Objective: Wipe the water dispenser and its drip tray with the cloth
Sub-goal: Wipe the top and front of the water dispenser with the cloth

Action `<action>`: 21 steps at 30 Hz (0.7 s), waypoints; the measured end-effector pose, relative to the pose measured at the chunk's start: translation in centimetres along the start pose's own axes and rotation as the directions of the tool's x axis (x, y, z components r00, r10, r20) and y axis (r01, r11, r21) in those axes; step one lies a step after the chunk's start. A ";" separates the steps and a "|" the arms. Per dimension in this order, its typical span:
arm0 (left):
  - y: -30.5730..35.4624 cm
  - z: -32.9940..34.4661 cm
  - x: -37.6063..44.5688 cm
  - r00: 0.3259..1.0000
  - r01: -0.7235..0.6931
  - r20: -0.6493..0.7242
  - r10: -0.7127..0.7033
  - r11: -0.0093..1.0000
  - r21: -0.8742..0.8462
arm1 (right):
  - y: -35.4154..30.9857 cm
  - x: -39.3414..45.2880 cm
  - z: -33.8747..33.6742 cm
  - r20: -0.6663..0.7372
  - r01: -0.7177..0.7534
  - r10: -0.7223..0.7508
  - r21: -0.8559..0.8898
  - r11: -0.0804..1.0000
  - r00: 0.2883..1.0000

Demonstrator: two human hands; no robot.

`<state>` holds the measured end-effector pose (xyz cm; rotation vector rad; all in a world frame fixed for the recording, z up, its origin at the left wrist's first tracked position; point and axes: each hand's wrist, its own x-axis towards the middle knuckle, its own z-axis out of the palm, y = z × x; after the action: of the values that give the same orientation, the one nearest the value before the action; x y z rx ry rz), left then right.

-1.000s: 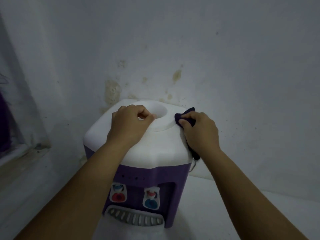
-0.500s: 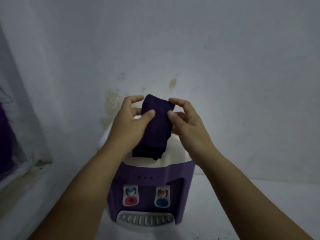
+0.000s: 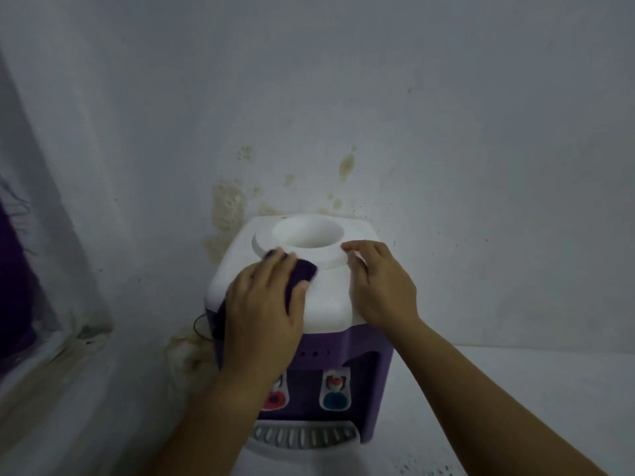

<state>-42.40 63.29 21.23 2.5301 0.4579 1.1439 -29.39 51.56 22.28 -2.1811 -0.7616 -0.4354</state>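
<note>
A small water dispenser (image 3: 330,297) with a white top and purple body stands against the wall. Its top has a round white well (image 3: 307,233). My left hand (image 3: 264,304) lies flat on the top's left side, pressing a dark purple cloth (image 3: 300,274) against it; most of the cloth is hidden under the palm. My right hand (image 3: 381,286) rests open on the top's right edge, fingers touching the well's rim. Two taps show on the front, red (image 3: 275,400) and blue (image 3: 335,393). The grey slotted drip tray (image 3: 305,436) sits below them.
A stained white wall (image 3: 446,132) rises right behind the dispenser. A thin dark cord (image 3: 199,326) hangs at its left side. A window ledge (image 3: 51,359) with something purple beyond it lies at far left. The white surface (image 3: 515,389) extends to the right.
Both hands held the cloth up above the dispenser half a second ago. Now the left hand has it pressed on the top's left side, and the right hand has let go and rests on the right.
</note>
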 end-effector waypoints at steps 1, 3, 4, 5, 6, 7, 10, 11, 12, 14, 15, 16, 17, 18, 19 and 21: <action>0.5 0.2 -0.5 0.996 -0.085 0.014 0.085 0.996 -0.009 | 0.1 0.1 -0.1 -0.002 -0.005 0.005 0.037 0.999 1.000; 0.7 0.1 -0.9 0.968 -0.241 0.068 0.241 0.970 -0.016 | 0.5 0.4 -0.4 -0.002 -0.027 0.027 0.122 0.992 1.000; 0.2 -0.2 -0.4 0.959 -0.267 0.087 0.268 0.963 -0.029 | 0.8 0.5 -0.6 0.012 -0.036 0.035 0.154 0.987 0.999; -0.4 -0.5 0.2 0.963 -0.250 0.092 0.253 0.967 -0.044 | 1.1 0.5 -0.8 0.036 -0.040 0.034 0.172 0.984 0.999; -1.0 -0.9 0.9 0.976 -0.200 0.080 0.204 0.978 -0.054 | 1.3 0.4 -0.9 0.060 -0.032 0.022 0.176 0.984 0.998; -1.4 -1.2 1.5 0.988 -0.141 0.057 0.145 0.988 -0.061 | 1.5 0.3 -0.9 0.069 -0.017 0.005 0.173 0.985 0.998; -0.1 -0.5 0.9 0.991 -0.130 0.019 0.131 0.990 -0.052 | 1.6 -0.3 -0.6 0.001 0.031 -0.032 0.183 0.983 1.000; 0.9 0.2 0.0 0.981 -0.189 0.029 0.190 0.981 -0.034 | 1.7 -0.4 -0.5 -0.022 0.036 -0.033 0.193 0.981 0.999; 1.9 0.8 -0.9 0.962 -0.267 0.044 0.268 0.963 -0.018 | 1.7 -0.4 -0.5 -0.028 0.033 -0.028 0.206 0.978 0.999; 2.4 1.5 -1.7 0.919 -0.390 0.068 0.388 0.921 0.018 | 1.9 -0.4 -0.5 0.002 0.009 -0.010 0.260 0.966 1.000; 2.2 1.5 -1.3 0.918 -0.394 0.064 0.391 0.919 0.038 | 2.0 -0.4 -0.6 0.015 0.002 -0.006 0.289 0.957 1.000; 1.8 1.3 -0.6 0.940 -0.339 0.044 0.337 0.940 0.046 | 2.1 -0.5 -0.7 0.020 -0.006 -0.001 0.315 0.949 1.000; 1.4 1.0 0.2 0.973 -0.232 0.007 0.231 0.972 0.030 | 2.2 -0.5 -0.7 0.021 -0.017 0.010 0.342 0.940 1.000; 1.2 0.8 0.9 0.994 -0.107 -0.038 0.107 0.994 -0.007 | 2.2 -0.6 -0.7 0.019 -0.033 0.028 0.369 0.929 0.999; 1.3 0.7 1.3 0.997 -0.025 -0.074 0.023 0.999 -0.030 | 2.3 -0.7 -0.6 0.013 -0.048 0.046 0.395 0.918 0.999; 2.1 1.4 0.3 0.990 -0.097 -0.097 0.100 0.995 0.036 | 2.5 -0.8 -0.6 -0.011 -0.057 0.068 0.432 0.900 0.998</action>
<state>-40.84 61.27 21.48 2.5566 0.3813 1.3130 -28.43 49.50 20.84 -1.7733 -0.6954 -0.2323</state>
